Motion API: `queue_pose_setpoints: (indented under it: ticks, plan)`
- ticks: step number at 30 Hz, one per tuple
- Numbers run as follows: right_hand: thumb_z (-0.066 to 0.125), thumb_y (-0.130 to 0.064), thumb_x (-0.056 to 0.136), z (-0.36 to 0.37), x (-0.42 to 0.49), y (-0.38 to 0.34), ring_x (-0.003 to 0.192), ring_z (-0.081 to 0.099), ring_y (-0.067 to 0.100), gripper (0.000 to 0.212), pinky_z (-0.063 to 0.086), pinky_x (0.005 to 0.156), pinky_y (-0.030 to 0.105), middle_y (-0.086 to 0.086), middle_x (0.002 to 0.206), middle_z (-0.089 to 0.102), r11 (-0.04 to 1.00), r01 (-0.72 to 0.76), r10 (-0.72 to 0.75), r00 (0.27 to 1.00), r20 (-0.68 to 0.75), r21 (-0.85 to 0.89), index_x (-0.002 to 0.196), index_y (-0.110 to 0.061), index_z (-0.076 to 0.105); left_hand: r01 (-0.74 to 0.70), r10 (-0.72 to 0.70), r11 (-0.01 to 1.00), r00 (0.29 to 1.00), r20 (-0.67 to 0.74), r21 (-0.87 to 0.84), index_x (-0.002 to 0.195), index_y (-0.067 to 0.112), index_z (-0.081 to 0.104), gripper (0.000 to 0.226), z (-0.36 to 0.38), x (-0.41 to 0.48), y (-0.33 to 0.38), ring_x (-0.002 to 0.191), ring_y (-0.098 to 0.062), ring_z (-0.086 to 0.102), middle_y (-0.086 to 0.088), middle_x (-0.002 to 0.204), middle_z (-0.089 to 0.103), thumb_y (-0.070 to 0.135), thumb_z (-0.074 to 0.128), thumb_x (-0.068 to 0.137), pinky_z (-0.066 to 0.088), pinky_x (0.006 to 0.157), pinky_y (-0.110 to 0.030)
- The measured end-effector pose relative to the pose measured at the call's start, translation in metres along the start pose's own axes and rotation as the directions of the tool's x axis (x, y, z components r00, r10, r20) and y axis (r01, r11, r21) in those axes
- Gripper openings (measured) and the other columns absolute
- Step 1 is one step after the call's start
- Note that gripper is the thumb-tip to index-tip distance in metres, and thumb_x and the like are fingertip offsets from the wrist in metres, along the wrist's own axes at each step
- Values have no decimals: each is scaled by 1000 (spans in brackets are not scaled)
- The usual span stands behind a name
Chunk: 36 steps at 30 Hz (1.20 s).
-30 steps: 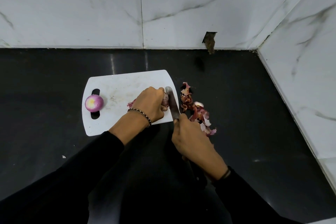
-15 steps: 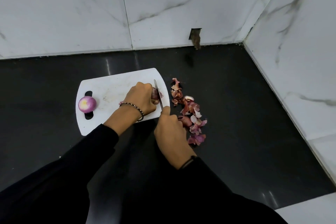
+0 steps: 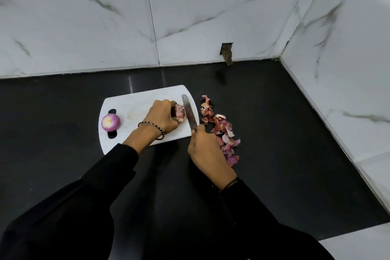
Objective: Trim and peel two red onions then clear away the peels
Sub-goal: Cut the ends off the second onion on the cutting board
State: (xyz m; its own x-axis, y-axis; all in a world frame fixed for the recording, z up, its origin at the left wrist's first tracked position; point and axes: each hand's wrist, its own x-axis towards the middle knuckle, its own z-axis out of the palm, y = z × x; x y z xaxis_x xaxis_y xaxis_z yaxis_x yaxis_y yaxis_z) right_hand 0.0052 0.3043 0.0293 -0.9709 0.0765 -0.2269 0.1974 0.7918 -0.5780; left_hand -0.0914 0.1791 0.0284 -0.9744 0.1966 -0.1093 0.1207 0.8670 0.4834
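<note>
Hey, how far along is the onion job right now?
Done: one peeled onion sits at the left end of the cutting board, with peels piled on the counter beside it. In hand: the left hand holds the second onion while the right hand sets the knife at its end. Left: finishing that onion, then clearing the peels.

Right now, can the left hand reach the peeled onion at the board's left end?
Probably yes: only bare cutting board lies between the left hand and the peeled onion. But it grips the second onion beside the knife, so it must release first.
</note>
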Motion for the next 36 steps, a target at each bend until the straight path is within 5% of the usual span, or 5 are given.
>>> queue_pose_setpoints:
  ticks: [8,14,23,28,36]
  plan:
    - [32,-26,109,-6,-10,3,63,50,19,18,28,46,25,1,70,46,999,40,-40,999,-15,16,103,-11,39,-69,73,991,997,27,-118,109,16,71,27,-6,-4,-21,93,-22,66,-6,97,73,16,76,82,53,84,-30]
    - [31,-26,108,1,-6,-3,75,63,37,17,52,66,47,18,86,61,999,33,-33,999,5,42,103,-11,39,-64,68,992,997,34,-113,103,19,69,22,-4,-2,-21,88,-21,62,-4,92,71,15,74,83,46,75,-25]
    - [31,-27,109,-3,5,-6,71,60,23,23,47,55,38,11,91,61,998,-26,18,991,134,61,114,-9,43,-46,49,996,998,32,-76,109,11,69,26,-2,0,-14,86,-24,59,-9,94,70,13,72,84,45,74,-28]
    - [32,-27,109,-16,11,0,66,61,21,19,59,64,43,8,88,58,1000,-18,14,982,190,20,114,-13,43,-28,26,999,998,59,34,103,9,65,23,1,7,-4,92,-33,61,-14,94,69,18,71,83,53,79,-42]
    - [31,-36,107,-23,31,7,60,69,28,24,61,61,44,8,94,61,993,-108,95,968,232,45,106,-16,44,-35,14,971,996,89,238,105,9,63,25,7,19,23,100,-35,60,-18,107,65,25,67,87,37,70,-30]
